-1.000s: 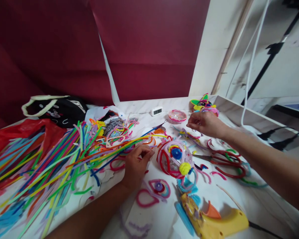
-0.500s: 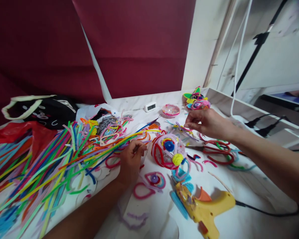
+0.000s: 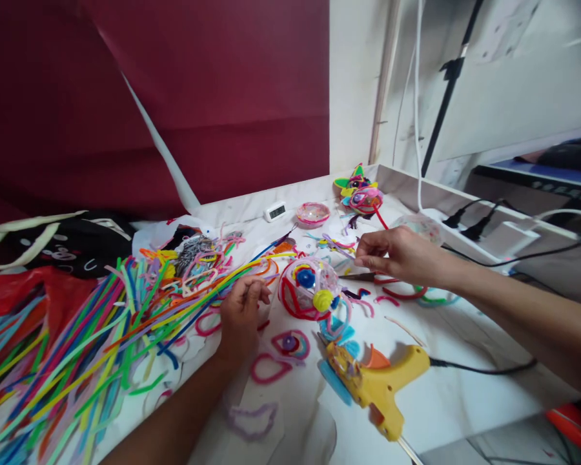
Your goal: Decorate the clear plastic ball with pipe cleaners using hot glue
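My left hand [image 3: 244,307] rests near the left side of a clear ball-shaped craft [image 3: 297,313] trimmed with red and pink pipe cleaners, a blue coil and a yellow coil. Its fingers are curled, and whatever may be between them is hidden. On the right, my right hand [image 3: 390,255] hovers with thumb and fingertips pinched together. A lilac pipe cleaner piece [image 3: 337,246] ends close to those fingertips; I cannot tell whether it is held. Dark scissors [image 3: 361,277] lie just below. Nearer sit a pink eye-shaped piece [image 3: 290,343] and a pink loop [image 3: 271,378].
Long pipe cleaners [image 3: 101,349] spread over the left side. A yellow glue gun [image 3: 392,384] lies at front right, its cord running right. Behind are a small clock [image 3: 275,211], a pink-rimmed bowl [image 3: 313,214], a colourful figure [image 3: 361,194] and a power strip [image 3: 445,226].
The view has swung to the right. My right hand has drawn slightly back and rightward relative to the small pieces, fingers still pinched. My left hand has stayed beside the ball.
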